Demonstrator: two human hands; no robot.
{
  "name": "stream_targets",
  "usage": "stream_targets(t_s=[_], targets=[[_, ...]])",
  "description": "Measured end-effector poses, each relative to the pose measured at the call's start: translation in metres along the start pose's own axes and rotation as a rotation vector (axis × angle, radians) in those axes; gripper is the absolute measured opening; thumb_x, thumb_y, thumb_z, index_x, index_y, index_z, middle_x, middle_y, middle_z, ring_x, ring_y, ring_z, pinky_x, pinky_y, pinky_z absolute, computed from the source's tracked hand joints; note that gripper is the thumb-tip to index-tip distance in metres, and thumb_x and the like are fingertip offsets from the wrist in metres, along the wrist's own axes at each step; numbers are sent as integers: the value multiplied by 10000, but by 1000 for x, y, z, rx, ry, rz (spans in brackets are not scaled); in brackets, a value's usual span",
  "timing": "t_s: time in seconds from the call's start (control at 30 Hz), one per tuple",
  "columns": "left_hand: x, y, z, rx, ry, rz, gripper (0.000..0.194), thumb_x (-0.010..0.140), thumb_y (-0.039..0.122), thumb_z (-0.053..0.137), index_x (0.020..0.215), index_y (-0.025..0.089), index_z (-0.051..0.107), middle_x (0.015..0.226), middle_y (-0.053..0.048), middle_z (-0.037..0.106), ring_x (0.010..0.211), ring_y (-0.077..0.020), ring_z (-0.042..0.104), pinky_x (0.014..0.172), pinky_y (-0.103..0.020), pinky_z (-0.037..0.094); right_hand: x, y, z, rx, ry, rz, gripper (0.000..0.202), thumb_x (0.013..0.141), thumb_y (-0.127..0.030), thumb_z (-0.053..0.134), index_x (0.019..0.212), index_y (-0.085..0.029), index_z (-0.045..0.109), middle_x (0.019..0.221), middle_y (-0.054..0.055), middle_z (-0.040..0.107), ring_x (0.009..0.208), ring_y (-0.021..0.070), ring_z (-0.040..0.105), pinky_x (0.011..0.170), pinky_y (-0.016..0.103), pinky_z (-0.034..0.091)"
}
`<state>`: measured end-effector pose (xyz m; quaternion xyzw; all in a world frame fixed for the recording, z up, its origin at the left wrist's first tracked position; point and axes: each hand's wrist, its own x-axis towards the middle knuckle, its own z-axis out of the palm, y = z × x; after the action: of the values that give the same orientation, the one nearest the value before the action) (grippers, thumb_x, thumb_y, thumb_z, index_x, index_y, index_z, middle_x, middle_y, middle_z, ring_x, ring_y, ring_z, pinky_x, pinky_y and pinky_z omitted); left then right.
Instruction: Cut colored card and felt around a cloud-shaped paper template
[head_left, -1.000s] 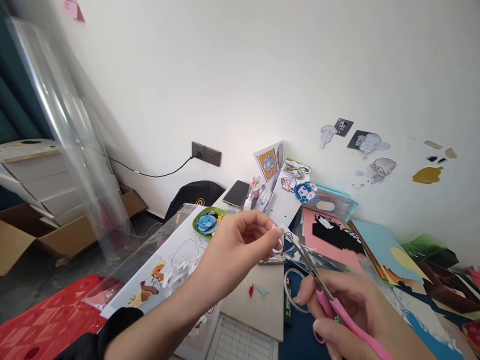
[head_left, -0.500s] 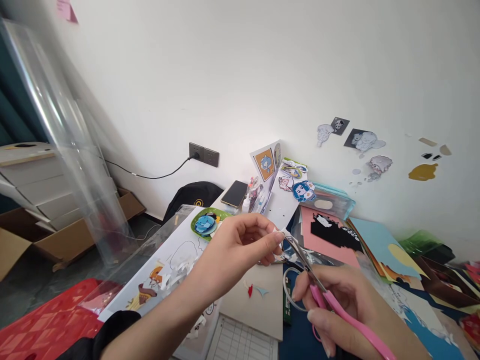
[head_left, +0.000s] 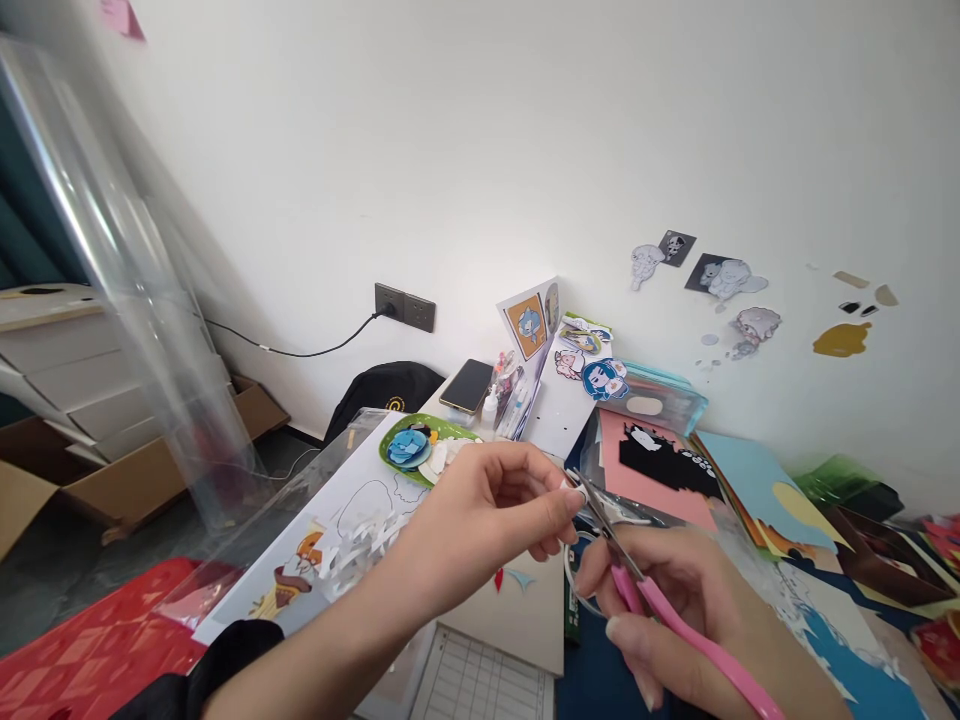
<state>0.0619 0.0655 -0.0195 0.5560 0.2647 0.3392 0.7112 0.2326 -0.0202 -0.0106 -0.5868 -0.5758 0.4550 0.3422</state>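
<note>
Head camera view, from left to right: an open brown cardboard box (head_left: 112,480) sits on the floor at the far left, its contents hidden, with a tall roll of clear plastic film (head_left: 127,280) leaning in front of it. On the cluttered table, a green oval dish (head_left: 397,462) holds a blue paper cutout (head_left: 409,447) and some white scraps. Just right of it, the left hand (head_left: 480,515) is raised above the table, fingertips pinched together on a tiny white paper piece (head_left: 576,491) that is barely visible between thumb and forefinger. The small metal blades of pink-handled scissors (head_left: 645,590) meet that piece at the fingertips; whether the blades are parted or closed on it is hard to tell. The right hand (head_left: 690,620) grips the pink handles, fingers curled around them, low at the right of the frame. Behind the hands, a black smartphone (head_left: 466,385) lies flat near the wall. Further right, a translucent teal plastic case (head_left: 660,398) lies closed, with cartoon stickers resting against its left edge, and a pink paper sheet (head_left: 637,478) with a black cutout lies in front of it. At the far right, a clear green plastic box (head_left: 847,488) stands near the wall, contents unclear.
</note>
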Motion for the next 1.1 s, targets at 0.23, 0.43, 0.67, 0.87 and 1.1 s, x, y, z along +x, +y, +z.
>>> stream_targets(t_s=[0.23, 0.43, 0.67, 0.87, 1.1], targets=[[2, 2, 3, -90, -1, -34, 164, 648, 181, 763, 628, 143, 605, 503, 14, 632, 442, -74, 528, 460, -166, 438, 2, 6, 3, -42, 91, -34, 197, 640, -301, 722, 801, -203, 665, 591, -23, 484, 505, 144, 478, 476, 247, 416], [0, -1, 1, -128, -14, 11, 136, 709, 184, 715, 641, 144, 605, 504, 17, 628, 437, -65, 524, 455, -156, 437, 6, 4, 11, -69, 117, -87, 157, 648, -253, 699, 787, -197, 652, 602, -15, 488, 563, 163, 498, 513, 256, 411], [-1, -1, -1, -162, -13, 76, 139, 745, 180, 691, 645, 141, 604, 507, 24, 606, 450, -62, 525, 469, -156, 444, 11, -1, 22, -51, 141, -155, 84, 661, -205, 661, 726, -190, 611, 681, 17, 569, 576, 158, 497, 526, 258, 391], [0, -1, -4, -135, -27, 59, 131, 732, 178, 702, 649, 140, 607, 505, 27, 607, 444, -57, 524, 454, -144, 444, 11, 10, 23, -81, 129, -125, 119, 660, -164, 556, 753, -214, 609, 696, 4, 571, 580, 166, 501, 572, 285, 397], [0, 2, -7, -82, -41, 27, 132, 742, 176, 686, 646, 132, 606, 498, 29, 599, 437, -51, 525, 434, -132, 445, 13, 10, 18, -189, 97, -107, 134, 669, -136, 522, 755, -210, 594, 721, 7, 558, 571, 153, 460, 554, 275, 382]])
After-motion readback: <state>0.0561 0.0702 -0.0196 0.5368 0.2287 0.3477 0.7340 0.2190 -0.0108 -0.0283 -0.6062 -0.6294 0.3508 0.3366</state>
